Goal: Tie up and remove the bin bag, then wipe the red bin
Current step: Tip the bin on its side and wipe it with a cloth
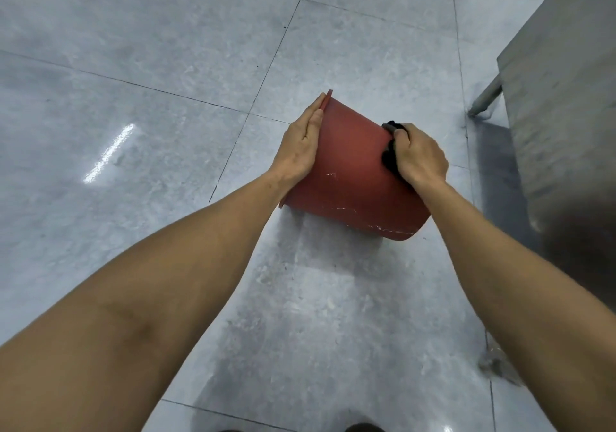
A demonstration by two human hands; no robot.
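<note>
Wiping step: my left hand (300, 146), fingers flat, steadies the tilted red plastic bin (353, 178); right hand (418, 156) fingers clamp what's prob. a dark cloth (389, 156). Next: rub along wall w/ firm pressure.

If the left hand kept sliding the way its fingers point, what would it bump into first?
Probably the bin's rim. The left hand lies flat along the red bin, fingertips already at that lip. Past it, only floor shows.
</note>
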